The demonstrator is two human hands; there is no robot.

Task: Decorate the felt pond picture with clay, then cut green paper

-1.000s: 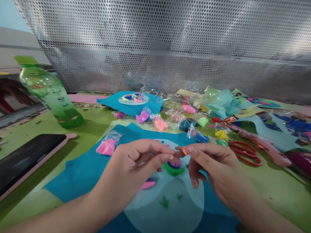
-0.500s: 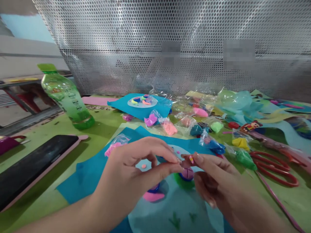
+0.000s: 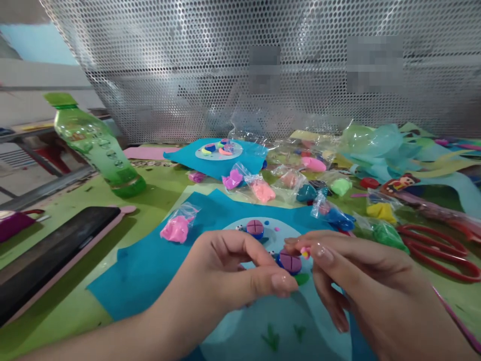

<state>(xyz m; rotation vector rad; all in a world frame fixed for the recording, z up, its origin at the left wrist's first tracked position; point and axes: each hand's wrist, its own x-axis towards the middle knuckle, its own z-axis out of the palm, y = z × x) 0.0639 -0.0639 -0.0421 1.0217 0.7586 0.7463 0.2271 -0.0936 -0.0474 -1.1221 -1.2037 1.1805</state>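
Lower centre of the frame: we see the left hand (image 3: 229,273) with thumb and index finger brought close together; whether anything sits between them we cannot tell. Lower right, the right hand (image 3: 361,271) pinches a small pink-and-yellow clay-like piece (image 3: 305,252) between thumb and index finger, its other fingers curled below. We place that piece right of centre, above a pale blue rounded paper shape (image 3: 281,321), which lies on a jagged-edged blue paper sheet (image 3: 139,271). On the pale shape we count two purple domed clay-like forms scored with crosses, one near the frame's middle (image 3: 255,228), the other (image 3: 290,261) just left of the right hand's fingertips. We also note a green-capped plastic bottle (image 3: 99,145) at upper left, a black-screened phone (image 3: 56,255) at lower left, and red scissor handles (image 3: 439,250) at far right.
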